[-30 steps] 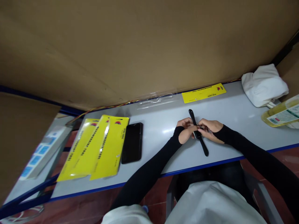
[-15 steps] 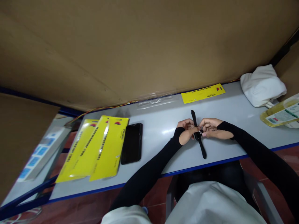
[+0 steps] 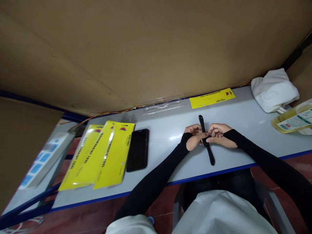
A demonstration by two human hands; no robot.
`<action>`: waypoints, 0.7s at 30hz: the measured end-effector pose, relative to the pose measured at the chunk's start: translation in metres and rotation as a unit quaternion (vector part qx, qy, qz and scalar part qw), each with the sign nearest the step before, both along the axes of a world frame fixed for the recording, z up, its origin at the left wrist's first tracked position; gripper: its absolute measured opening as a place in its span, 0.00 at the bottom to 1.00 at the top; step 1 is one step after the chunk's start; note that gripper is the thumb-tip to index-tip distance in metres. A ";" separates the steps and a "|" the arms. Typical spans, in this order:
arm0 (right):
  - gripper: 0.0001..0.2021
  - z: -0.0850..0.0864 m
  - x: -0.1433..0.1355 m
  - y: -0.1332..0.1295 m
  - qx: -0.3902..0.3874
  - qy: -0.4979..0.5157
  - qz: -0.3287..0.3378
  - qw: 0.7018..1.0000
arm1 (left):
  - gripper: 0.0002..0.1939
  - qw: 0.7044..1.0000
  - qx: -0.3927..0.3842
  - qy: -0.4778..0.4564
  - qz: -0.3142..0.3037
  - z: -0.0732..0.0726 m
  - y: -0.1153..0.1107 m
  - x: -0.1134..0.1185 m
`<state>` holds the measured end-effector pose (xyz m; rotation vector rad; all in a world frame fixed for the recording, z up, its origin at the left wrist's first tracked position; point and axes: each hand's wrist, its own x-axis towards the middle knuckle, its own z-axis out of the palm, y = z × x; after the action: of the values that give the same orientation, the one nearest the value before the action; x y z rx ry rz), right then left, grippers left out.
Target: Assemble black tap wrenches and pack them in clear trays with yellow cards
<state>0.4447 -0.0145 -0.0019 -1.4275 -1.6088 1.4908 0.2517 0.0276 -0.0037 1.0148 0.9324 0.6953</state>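
Observation:
A black two-handled spokeshave (image 3: 211, 156) is held above the grey table, its handles pointing away from me and towards me. My left hand (image 3: 195, 135) is closed round its middle, thumb lying across the body. From the other side, my right hand (image 3: 218, 134) has its thumb and fingers pinched at the centre of the spokeshave. Whatever small part those fingertips press on is hidden by them. Black sleeves cover both forearms up to the hands.
Several yellow tool packages (image 3: 114, 156) lie at the left, beside a black phone (image 3: 137, 150). Against the back panel are a clear plastic shell (image 3: 163, 105) and a yellow card (image 3: 212, 98). A white cloth bundle (image 3: 274, 91) and a bottle of yellow liquid (image 3: 294, 118) occupy the right end.
My right hand has shifted slightly left, its thumb now over the spokeshave's centre, where a small shiny part showed before. My left hand keeps its hold.

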 end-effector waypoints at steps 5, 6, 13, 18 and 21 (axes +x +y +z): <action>0.15 -0.002 -0.011 -0.005 0.110 -0.095 -0.013 0.989 | 0.23 1.000 -0.012 0.000 0.015 -0.002 0.003 -0.001; 0.14 -0.002 -0.012 -0.006 0.120 -0.110 -0.011 0.987 | 0.23 1.000 -0.015 0.000 0.016 -0.002 0.003 -0.001; 0.09 0.000 -0.008 -0.006 0.060 -0.049 0.015 0.997 | 0.22 1.000 -0.019 0.002 0.013 0.000 -0.001 -0.001; 0.11 -0.002 -0.001 -0.002 -0.044 0.057 0.011 0.997 | 0.23 1.000 -0.022 0.002 0.017 0.000 -0.001 0.001; 0.14 -0.001 0.005 0.001 -0.067 0.079 0.032 0.994 | 0.23 1.000 -0.024 -0.002 0.020 -0.001 -0.001 0.001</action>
<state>0.4498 -0.0137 -0.0029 -1.3030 -1.4955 1.7323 0.2529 0.0265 -0.0043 0.9545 0.9644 0.7038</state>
